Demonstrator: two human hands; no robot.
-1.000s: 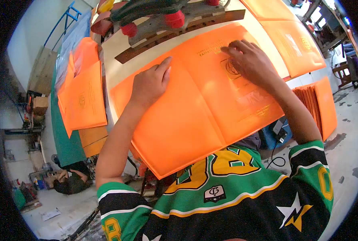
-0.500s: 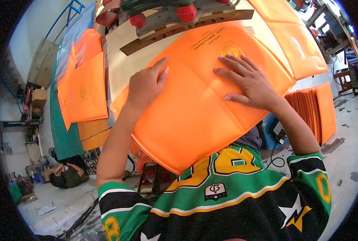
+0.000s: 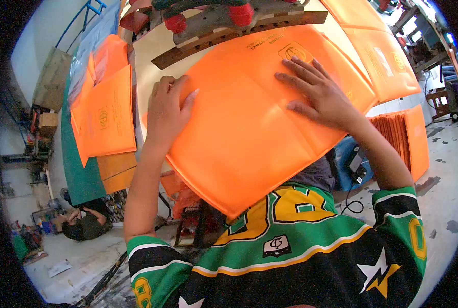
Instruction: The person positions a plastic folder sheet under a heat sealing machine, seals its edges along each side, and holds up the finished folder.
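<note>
A large orange plastic folder cover point(image 3: 239, 138) lies spread open with a crease across its middle. Black lettering and a gold emblem point(image 3: 294, 53) mark its far part, and its near corner hangs toward my shirt. My left hand point(image 3: 168, 109) rests at the cover's left edge, fingers bent and thumb apart. Spread flat on the right half, just below the emblem, is my right hand point(image 3: 319, 97). The far edge of the cover reaches under a metal bar point(image 3: 239, 38) of a machine with red knobs point(image 3: 240, 15).
Printed orange folders point(image 3: 108, 115) lie on a green-covered surface point(image 3: 82, 177) at left. More covers point(image 3: 383, 61) sit at upper right, above a thick stack of orange folders point(image 3: 393, 138). A person point(image 3: 87, 223) is low at the left. A cable point(image 3: 353, 205) hangs at right.
The cover has shifted slightly away from me and turned a little, its lettering now closer to the bar. My left hand has moved left to the edge, its index finger no longer pointing.
</note>
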